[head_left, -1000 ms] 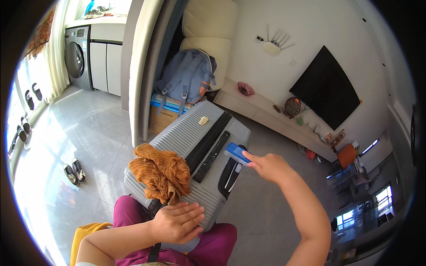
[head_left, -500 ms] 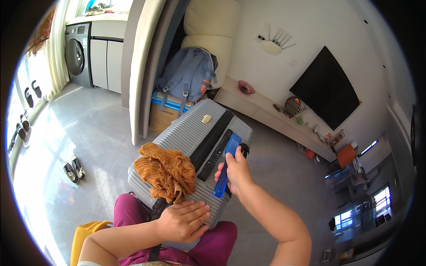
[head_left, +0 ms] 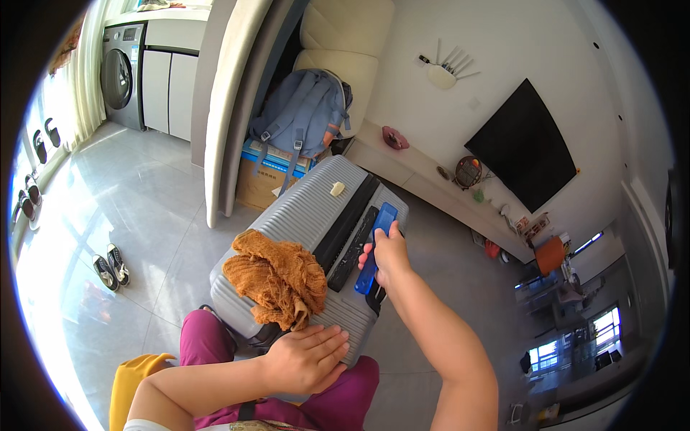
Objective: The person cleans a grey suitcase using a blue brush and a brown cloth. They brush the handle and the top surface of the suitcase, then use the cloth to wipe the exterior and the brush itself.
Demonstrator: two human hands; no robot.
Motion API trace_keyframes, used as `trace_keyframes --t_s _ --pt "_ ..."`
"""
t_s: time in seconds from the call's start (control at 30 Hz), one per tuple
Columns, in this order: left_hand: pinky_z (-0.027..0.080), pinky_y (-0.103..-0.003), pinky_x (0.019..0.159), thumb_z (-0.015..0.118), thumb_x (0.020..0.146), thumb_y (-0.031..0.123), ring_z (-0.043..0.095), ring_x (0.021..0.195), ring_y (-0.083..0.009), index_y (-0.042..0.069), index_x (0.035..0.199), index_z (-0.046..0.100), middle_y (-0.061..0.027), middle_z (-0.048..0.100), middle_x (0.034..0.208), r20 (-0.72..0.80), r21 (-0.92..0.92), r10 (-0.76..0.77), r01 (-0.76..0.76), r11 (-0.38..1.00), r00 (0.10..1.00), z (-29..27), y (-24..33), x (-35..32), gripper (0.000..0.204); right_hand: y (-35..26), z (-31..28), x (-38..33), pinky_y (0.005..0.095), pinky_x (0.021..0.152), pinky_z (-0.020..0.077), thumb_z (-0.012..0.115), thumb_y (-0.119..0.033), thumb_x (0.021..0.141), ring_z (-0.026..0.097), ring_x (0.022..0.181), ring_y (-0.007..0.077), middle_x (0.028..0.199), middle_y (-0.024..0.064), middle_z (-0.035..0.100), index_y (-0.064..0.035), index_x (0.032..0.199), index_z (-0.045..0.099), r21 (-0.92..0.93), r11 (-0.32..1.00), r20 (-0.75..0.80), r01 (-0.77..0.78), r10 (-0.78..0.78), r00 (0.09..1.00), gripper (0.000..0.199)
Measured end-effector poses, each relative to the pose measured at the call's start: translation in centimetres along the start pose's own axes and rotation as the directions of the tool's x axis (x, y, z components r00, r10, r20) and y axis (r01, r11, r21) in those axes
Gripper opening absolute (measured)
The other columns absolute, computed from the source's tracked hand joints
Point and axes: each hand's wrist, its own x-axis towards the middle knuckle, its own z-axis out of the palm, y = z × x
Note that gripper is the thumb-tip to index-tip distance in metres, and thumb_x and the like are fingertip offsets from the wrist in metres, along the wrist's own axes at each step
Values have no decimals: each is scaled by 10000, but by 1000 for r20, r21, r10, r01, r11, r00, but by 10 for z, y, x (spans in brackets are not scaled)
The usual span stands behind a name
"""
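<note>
A grey ribbed suitcase lies flat before me, with black strips along its right part. My left hand rests on its near end, palm down, with fingers stretched out and close together. Just beyond those fingertips is a crumpled brown cloth. My right hand is closed around a long blue plastic tool, which slants along the black strip marked with whitish specks. The tool's underside is hidden, so its exact kind does not show. A small cream-coloured piece sits on the suitcase's far part.
Behind the suitcase, a blue-grey backpack sits on a cardboard box beside a curtain. A low cabinet runs along the wall under a television. Dark shoes stand on the floor at left.
My right hand and the blue tool have moved a little farther away along the black strip. My left hand stays on the suitcase's near end. The whole view has shifted slightly.
</note>
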Motion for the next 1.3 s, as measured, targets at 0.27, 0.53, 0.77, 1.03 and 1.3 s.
trace_keyframes --t_s 0.27,0.53,0.77,1.03,1.3 --pt "548 -352 857 703 751 221 693 974 -257 -10 922 701 -130 712 1012 33 -7 -15 15 1000 999 -1 6 1 287 40 -22 -99 374 391 469 382 -241 1034 511 432 215 650 77 496 -339 1537 -28 -19 996 262 -84 86 961 656" --pt "558 -370 831 734 717 223 704 949 -257 25 903 709 -117 720 996 33 -9 -11 11 1000 999 7 3 4 272 42 -14 -71 373 390 463 407 -215 1029 496 429 194 672 75 502 -319 1542 -30 34 999 167 -28 22 986 682" --pt "558 -365 832 737 722 225 703 953 -242 40 913 713 -105 719 1021 12 38 -8 8 999 1000 3 2 1 267 19 -35 0 364 363 442 457 -193 1010 481 403 180 649 58 520 -272 1552 88 -84 993 150 78 -65 987 661" --pt "563 -359 808 730 726 216 704 958 -240 37 921 713 -108 721 1021 17 31 -4 3 999 1000 6 6 1 266 2 -55 17 325 374 442 488 -230 1005 484 406 151 645 50 534 -226 1550 151 -262 956 223 132 -73 972 641" --pt "557 -363 820 744 718 216 706 953 -246 34 928 713 -112 725 1003 2 45 4 -4 999 1000 15 7 5 280 56 -99 -138 280 412 460 507 -252 1001 525 387 115 544 25 522 -202 1522 284 -560 761 470 329 -35 882 569"
